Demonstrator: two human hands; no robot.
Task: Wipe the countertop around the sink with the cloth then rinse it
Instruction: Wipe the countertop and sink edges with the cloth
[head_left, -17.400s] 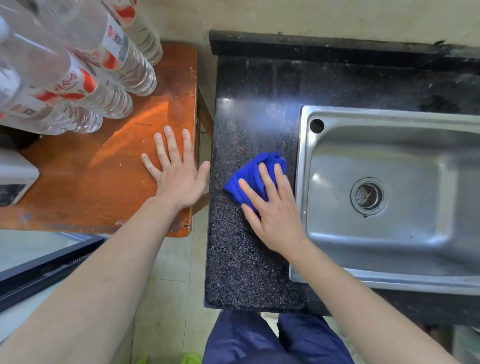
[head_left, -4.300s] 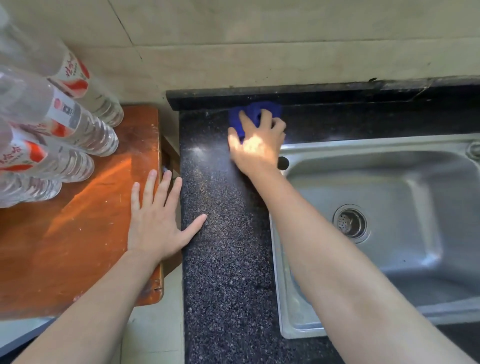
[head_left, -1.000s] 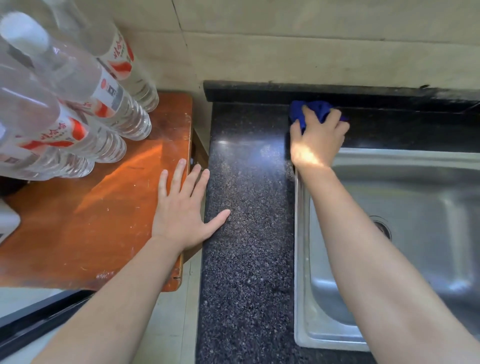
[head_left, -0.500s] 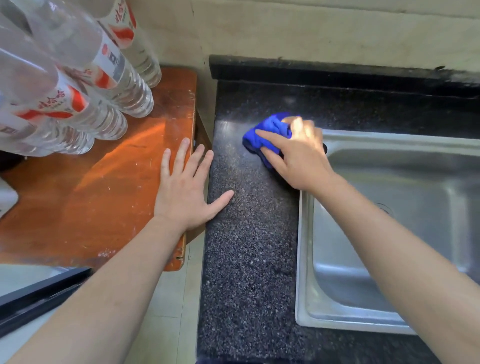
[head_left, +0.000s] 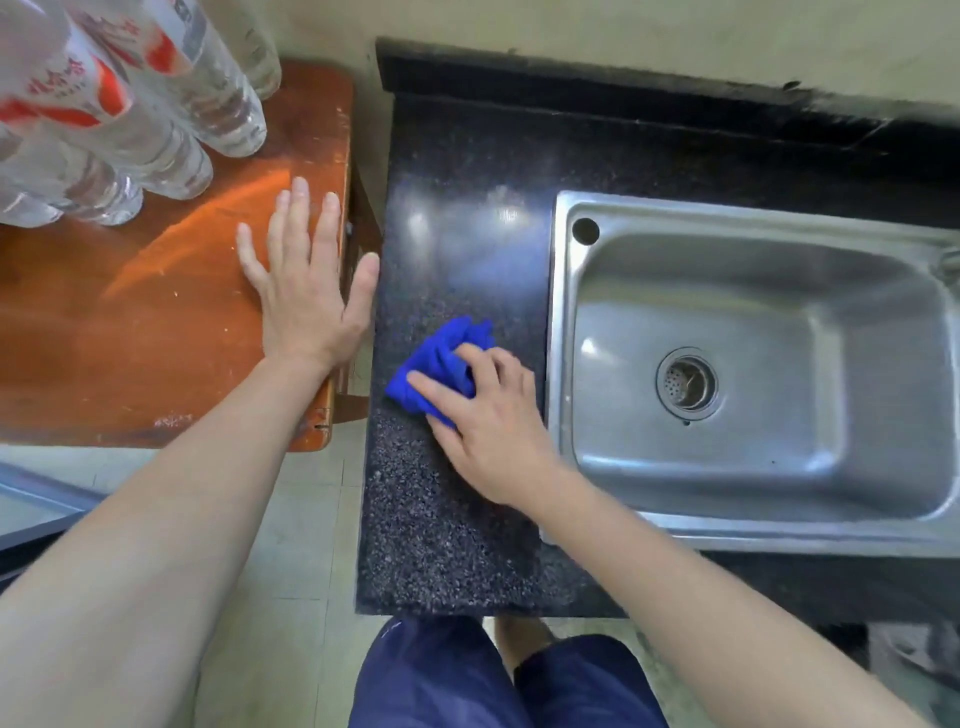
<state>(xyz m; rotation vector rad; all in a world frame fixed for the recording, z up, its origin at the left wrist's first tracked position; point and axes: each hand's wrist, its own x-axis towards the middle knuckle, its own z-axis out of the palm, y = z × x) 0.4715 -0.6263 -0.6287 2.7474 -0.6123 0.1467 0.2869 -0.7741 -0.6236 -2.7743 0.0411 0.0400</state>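
Observation:
The bunched blue cloth (head_left: 439, 366) lies on the black speckled countertop (head_left: 447, 519), on the strip left of the steel sink (head_left: 753, 364). My right hand (head_left: 488, 421) lies on top of the cloth and presses it down, fingers spread over it and the index finger stretched across its near edge. The thumb is hidden. My left hand (head_left: 306, 291) rests flat, fingers straight, on the orange wooden table (head_left: 156, 322) beside the counter, its thumb at the counter's left edge.
Several clear water bottles (head_left: 130, 104) with red labels stand at the back left of the wooden table. The sink's drain (head_left: 687, 383) sits mid-basin. A narrow gap over the tiled floor (head_left: 306, 545) separates table and counter. A beige wall runs behind.
My right hand has dragged the cloth from the back strip behind the sink, round the sink's corner and toward me down the left strip. My left hand's thumb has drawn back to the counter's edge.

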